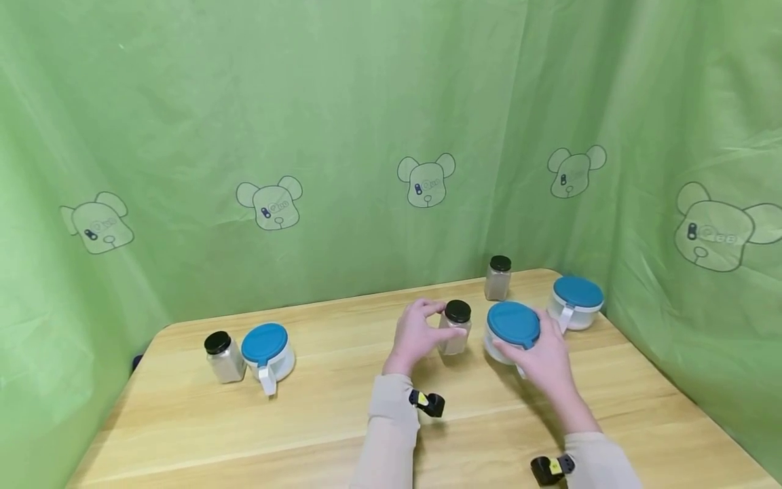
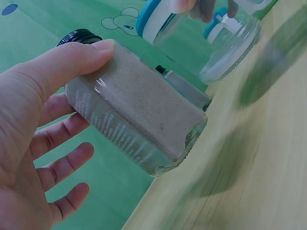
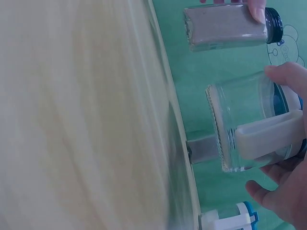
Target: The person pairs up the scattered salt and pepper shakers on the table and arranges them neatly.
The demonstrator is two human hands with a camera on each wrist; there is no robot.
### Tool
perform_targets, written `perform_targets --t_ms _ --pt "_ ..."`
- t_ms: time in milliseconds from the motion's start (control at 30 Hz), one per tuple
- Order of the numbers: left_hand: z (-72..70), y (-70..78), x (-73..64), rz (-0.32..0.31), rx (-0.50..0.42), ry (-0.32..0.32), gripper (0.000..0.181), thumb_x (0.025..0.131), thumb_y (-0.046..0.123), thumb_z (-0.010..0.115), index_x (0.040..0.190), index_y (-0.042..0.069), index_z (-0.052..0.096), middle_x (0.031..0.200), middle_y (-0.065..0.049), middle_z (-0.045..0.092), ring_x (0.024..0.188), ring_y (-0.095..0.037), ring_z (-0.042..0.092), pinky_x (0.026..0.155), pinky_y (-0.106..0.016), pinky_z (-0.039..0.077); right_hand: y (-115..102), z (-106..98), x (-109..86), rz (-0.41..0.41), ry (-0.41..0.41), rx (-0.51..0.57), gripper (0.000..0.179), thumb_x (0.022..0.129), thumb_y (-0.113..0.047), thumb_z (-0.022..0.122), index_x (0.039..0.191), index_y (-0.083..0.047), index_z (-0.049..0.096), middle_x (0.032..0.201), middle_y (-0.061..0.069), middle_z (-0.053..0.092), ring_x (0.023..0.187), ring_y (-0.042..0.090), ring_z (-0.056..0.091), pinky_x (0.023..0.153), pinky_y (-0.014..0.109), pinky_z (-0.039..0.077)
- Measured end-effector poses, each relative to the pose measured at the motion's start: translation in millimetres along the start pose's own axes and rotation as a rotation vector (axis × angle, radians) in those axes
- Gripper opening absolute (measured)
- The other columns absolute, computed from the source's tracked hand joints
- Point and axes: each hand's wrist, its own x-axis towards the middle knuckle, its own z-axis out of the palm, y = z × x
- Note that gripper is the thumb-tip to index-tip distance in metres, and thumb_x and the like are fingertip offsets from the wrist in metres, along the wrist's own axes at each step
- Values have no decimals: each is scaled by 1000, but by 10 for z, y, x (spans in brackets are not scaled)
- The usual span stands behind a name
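Note:
My left hand [image 1: 417, 336] pinches a square glass spice jar [image 1: 457, 314] with a black lid, thumb on one side near the top. In the left wrist view the jar [image 2: 139, 105] is tilted above the table, full of greyish-brown powder, with a shadow below it. To its right, my right hand [image 1: 548, 356] grips a round glass seasoning pot [image 1: 512, 323] by its blue lid area. The right wrist view shows this pot's clear body and white handle [image 3: 268, 136], held above the table. Its contents do not show clearly.
At the back right stand another black-lidded jar [image 1: 497, 280] and a blue-lidded pot [image 1: 577, 302]. A similar jar [image 1: 226, 360] and pot [image 1: 269, 350] stand together on the left of the wooden table [image 1: 342, 401]. Green curtains [image 1: 342, 122] hang behind and beside it.

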Motion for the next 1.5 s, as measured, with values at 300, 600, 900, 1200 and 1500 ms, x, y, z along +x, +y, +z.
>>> perform_targets --t_ms 300,600,900,1200,1500 --pt "-32 12 -19 11 61 -10 69 67 51 85 125 18 67 124 3 63 117 -19 55 101 -37 44 -15 39 11 -3 0 -6 108 75 -44 81 152 1 19 150 32 29 132 53 36 102 71 33" --pt "-169 -80 -49 15 101 17 70 67 52 84 125 17 67 123 1 64 115 -20 56 99 -39 45 -48 79 8 -20 -30 -44 106 77 -45 80 150 4 21 147 33 31 131 52 37 103 70 34" --pt "-326 -185 -88 14 105 33 69 68 52 83 124 16 68 120 2 64 114 -20 56 100 -40 43 -181 167 1 -37 -28 -40 102 76 -42 81 147 6 25 141 33 37 127 50 41 103 68 37" --pt "-439 -271 -117 4 106 49 70 69 53 82 126 16 66 123 0 64 116 -21 56 104 -43 37 -301 316 23 -39 -44 14 100 75 -41 82 148 -1 27 142 30 38 128 48 42 104 67 36" --pt "-549 -370 -152 -17 106 59 70 69 53 82 126 16 66 123 0 64 117 -23 56 103 -45 38 -429 446 34 -14 -60 37 97 76 -36 82 149 -3 27 142 28 39 129 46 43 105 65 37"
